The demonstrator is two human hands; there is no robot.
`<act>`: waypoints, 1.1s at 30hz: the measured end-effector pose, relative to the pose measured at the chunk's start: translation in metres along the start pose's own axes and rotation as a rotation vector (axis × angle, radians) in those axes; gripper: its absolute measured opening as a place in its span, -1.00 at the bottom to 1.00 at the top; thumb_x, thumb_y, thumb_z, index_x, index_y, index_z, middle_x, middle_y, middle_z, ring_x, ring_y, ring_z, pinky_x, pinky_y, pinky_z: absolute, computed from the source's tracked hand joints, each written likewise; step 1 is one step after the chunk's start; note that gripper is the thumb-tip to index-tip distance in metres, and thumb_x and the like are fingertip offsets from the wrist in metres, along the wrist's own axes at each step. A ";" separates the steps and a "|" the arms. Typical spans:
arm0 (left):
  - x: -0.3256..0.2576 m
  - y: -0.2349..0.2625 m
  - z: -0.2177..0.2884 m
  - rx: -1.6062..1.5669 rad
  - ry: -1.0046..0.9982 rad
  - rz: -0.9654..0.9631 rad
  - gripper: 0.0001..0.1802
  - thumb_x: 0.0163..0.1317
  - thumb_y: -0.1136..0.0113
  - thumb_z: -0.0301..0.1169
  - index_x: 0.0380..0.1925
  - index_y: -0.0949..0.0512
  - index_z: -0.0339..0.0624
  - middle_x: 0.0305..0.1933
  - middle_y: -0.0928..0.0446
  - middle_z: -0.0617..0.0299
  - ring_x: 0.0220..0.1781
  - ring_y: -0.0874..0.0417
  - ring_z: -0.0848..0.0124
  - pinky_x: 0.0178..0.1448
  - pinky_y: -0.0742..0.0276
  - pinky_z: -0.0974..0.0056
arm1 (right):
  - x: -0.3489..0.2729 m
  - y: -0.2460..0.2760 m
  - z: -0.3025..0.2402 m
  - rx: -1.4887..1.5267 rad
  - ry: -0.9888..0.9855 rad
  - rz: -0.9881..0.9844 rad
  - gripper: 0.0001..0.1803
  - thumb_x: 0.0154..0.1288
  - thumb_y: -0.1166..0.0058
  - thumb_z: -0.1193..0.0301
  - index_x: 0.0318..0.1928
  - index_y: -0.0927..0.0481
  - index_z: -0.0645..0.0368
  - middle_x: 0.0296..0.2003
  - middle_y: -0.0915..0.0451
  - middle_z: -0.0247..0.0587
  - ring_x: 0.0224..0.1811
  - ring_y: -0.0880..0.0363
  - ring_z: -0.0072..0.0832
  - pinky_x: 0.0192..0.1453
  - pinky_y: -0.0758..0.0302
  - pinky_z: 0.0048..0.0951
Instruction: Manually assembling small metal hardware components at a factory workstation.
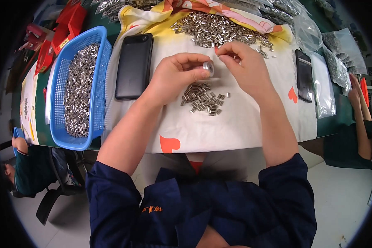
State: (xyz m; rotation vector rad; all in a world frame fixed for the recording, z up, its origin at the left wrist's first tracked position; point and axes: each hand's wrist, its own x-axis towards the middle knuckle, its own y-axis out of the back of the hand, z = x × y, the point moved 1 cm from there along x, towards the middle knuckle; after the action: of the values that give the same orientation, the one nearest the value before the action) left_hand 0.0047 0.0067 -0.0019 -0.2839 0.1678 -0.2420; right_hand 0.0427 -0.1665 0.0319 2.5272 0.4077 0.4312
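My left hand (178, 74) is closed round a short, thick silver metal ring (209, 68), its round face with a hole turned to the right. Just right of it, my right hand (244, 66) pinches thumb and forefinger together; whatever they hold is too small to make out. A speck of red shows at those fingertips. Below both hands lies a small pile of short silver metal cylinders (202, 99) on the white cloth (231, 128). Beyond the hands spreads a larger heap of the same cylinders (213, 29), partly bordered by the cloth's folded, coloured edge.
Left of my forearm lies a black phone-like slab (134, 68), then a blue plastic basket (98, 87) full of cylinders. A phone (304, 76) and clear bags of parts (339, 53) lie to the right. Red bins (72, 20) stand far left. Other people sit at both sides.
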 end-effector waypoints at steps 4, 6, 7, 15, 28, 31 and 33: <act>0.003 0.004 -0.002 -0.139 -0.023 -0.003 -0.66 0.03 -0.18 -0.58 -0.13 -0.44 -0.37 -0.22 -0.53 0.16 -0.23 -0.55 0.50 -0.11 -0.47 0.45 | -0.005 -0.001 -0.009 0.170 -0.011 -0.114 -0.91 0.01 -0.02 0.52 -0.42 -0.53 0.25 -0.42 -0.53 -0.20 -0.42 -0.50 -0.43 -0.32 -0.42 -0.51; 0.002 0.003 -0.001 -0.098 -0.030 0.008 -0.66 0.03 -0.19 -0.57 -0.13 -0.44 -0.37 -0.23 -0.54 0.16 -0.24 -0.55 0.50 -0.11 -0.48 0.45 | -0.006 -0.003 -0.011 0.119 0.024 -0.116 -0.90 -0.01 -0.03 0.52 -0.41 -0.55 0.24 -0.44 -0.54 -0.20 -0.44 -0.51 -0.44 -0.36 -0.43 -0.49; 0.002 0.004 -0.001 -0.098 -0.030 0.009 -0.66 0.03 -0.19 -0.57 -0.13 -0.44 -0.37 -0.23 -0.54 0.16 -0.24 -0.55 0.50 -0.11 -0.48 0.45 | -0.007 -0.004 -0.011 0.119 0.024 -0.117 -0.90 -0.01 -0.03 0.52 -0.41 -0.55 0.24 -0.44 -0.54 -0.20 -0.44 -0.51 -0.44 -0.36 -0.43 -0.49; 0.000 0.000 0.001 0.113 -0.066 0.074 -0.68 0.03 -0.19 -0.56 -0.16 -0.46 -0.39 -0.26 -0.55 0.16 -0.25 -0.55 0.53 -0.16 -0.48 0.50 | -0.011 -0.011 -0.011 -0.205 0.223 -0.008 -0.92 -0.02 -0.04 0.53 -0.44 -0.54 0.25 -0.48 -0.54 -0.18 -0.47 -0.54 -0.40 -0.42 -0.44 -0.48; -0.003 -0.007 0.003 0.136 -0.001 -0.012 -0.69 0.00 -0.22 -0.56 -0.19 -0.50 -0.34 -0.32 -0.55 0.24 -0.30 -0.53 0.59 -0.20 -0.47 0.51 | 0.008 0.008 0.014 0.183 -0.181 -0.393 -0.82 0.01 -0.07 0.54 -0.29 -0.55 0.20 -0.51 -0.49 -0.42 -0.45 -0.41 -0.70 -0.34 -0.36 -0.64; -0.005 -0.010 -0.001 0.213 0.050 -0.061 -0.72 -0.03 -0.25 -0.55 -0.23 -0.55 -0.26 -0.42 -0.51 0.36 -0.38 -0.48 0.66 -0.25 -0.44 0.53 | 0.013 0.002 0.020 -0.055 -0.099 -0.008 -0.79 0.08 -0.03 0.47 -0.21 -0.54 0.15 -0.51 -0.48 -0.38 -0.42 -0.42 -0.62 -0.34 -0.36 -0.57; -0.006 -0.010 0.001 0.246 0.038 -0.063 -0.72 -0.03 -0.25 -0.55 -0.23 -0.55 -0.26 -0.42 -0.51 0.35 -0.38 -0.48 0.66 -0.25 -0.44 0.53 | 0.019 -0.016 0.026 -0.296 0.098 0.067 -0.81 0.06 -0.04 0.43 -0.26 -0.56 0.14 -0.51 -0.48 -0.30 -0.42 -0.44 -0.48 -0.32 -0.38 -0.47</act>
State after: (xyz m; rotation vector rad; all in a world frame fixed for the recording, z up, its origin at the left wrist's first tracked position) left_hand -0.0034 -0.0005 0.0024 -0.0408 0.1648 -0.3271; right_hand 0.0665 -0.1587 0.0060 2.2429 0.2730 0.5975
